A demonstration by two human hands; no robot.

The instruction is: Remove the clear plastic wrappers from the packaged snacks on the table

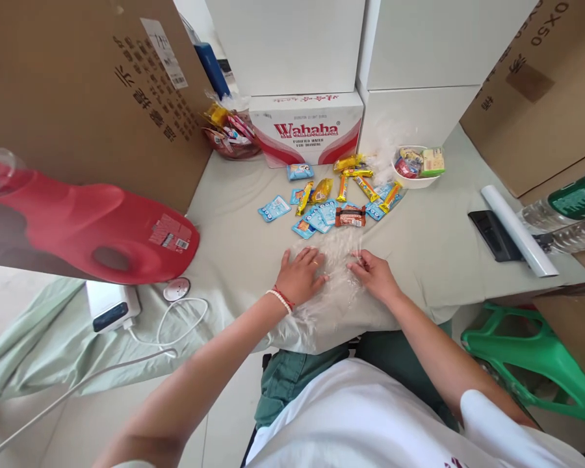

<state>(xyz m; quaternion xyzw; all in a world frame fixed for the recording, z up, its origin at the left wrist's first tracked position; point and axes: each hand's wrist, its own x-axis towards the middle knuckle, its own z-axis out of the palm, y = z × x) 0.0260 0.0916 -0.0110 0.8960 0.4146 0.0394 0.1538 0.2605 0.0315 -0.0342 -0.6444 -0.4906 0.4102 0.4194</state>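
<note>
A clear plastic bag (338,273) lies spread on the cloth at the table's front edge. My left hand (299,276) rests flat on its left side, fingers apart. At the bag's right side, my right hand (373,274) pinches the thin plastic between thumb and fingers. Just beyond the hands is a loose group of snacks: blue packets (274,208), yellow-wrapped bars (366,188) and a brown-wrapped snack (350,216). Neither hand touches these.
Behind stand a Wahaha carton (312,133), a basket of snacks (231,146) and a white bowl (416,179) with packets. A red bottle (102,227) and a white power bank (112,305) are left. To the right lie a white roll (519,231) and plastic bottles (575,201).
</note>
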